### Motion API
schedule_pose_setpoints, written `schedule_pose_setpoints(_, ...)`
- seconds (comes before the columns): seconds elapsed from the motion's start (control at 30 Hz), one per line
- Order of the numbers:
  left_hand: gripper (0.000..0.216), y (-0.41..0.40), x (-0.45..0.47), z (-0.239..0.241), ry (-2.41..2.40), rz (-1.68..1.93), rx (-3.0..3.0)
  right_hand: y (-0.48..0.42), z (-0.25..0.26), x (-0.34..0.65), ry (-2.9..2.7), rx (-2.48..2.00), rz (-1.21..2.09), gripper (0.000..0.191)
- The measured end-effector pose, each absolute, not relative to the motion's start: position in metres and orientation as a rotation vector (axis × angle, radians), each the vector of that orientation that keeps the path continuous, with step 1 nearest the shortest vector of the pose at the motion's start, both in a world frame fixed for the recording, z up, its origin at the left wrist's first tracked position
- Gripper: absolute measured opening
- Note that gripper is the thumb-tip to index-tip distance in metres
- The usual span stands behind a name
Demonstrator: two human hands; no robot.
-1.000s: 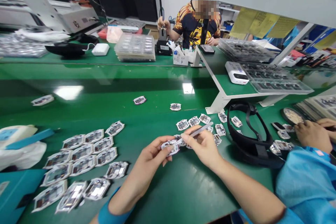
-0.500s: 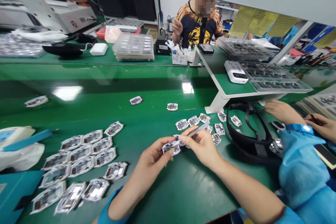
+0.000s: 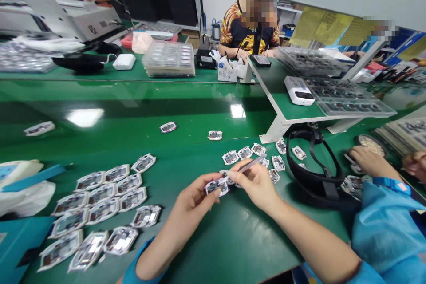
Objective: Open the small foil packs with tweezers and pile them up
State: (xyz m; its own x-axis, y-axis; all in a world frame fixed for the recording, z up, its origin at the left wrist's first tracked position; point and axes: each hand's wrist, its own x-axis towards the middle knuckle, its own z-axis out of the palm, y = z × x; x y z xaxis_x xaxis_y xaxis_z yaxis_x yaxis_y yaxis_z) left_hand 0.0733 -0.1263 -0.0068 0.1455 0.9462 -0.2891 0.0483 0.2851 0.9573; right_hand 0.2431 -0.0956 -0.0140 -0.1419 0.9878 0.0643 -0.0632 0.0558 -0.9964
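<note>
1. Since the earlier frame, the hand [image 3: 243, 54] of the co-worker [image 3: 238, 22] opposite you has come down.
2. At your left, white-rimmed watch-style housings [image 3: 104, 209] lie in rough rows on the surface [image 3: 253, 239], perhaps to keep them orderly.
3. Your left hand [image 3: 194, 197] has its grip pinched on a single housing [image 3: 212, 186] over the surface, components facing you, likely to steady it.
4. Your right hand [image 3: 258, 184] grasps a slim grey tool [image 3: 253, 163], its tip at that housing, presumably for fine control.
</note>
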Motion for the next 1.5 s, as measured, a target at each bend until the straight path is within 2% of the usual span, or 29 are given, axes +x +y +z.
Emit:
schedule_pose_setpoints(0.7,0.031,-0.124,0.077,-0.004,1.281,0.948,1.026,-0.098,-0.013,0.245,-1.453,-1.048,1.133,0.008)
schedule_pose_setpoints(1.03,0.039,-0.127,0.082,-0.023,1.272,1.052,0.929,-0.106,-0.013,0.238,-1.474,-1.051,1.063,0.007)
schedule_pose_setpoints(1.3,0.040,-0.124,0.078,-0.015,1.175,1.012,0.806,-0.101,-0.006,0.243,-1.511,-1.012,0.974,0.004)
schedule_pose_setpoints(1.5,0.039,-0.125,0.080,-0.009,1.120,1.017,0.739,-0.098,-0.010,0.241,-1.501,-1.002,1.078,0.003)
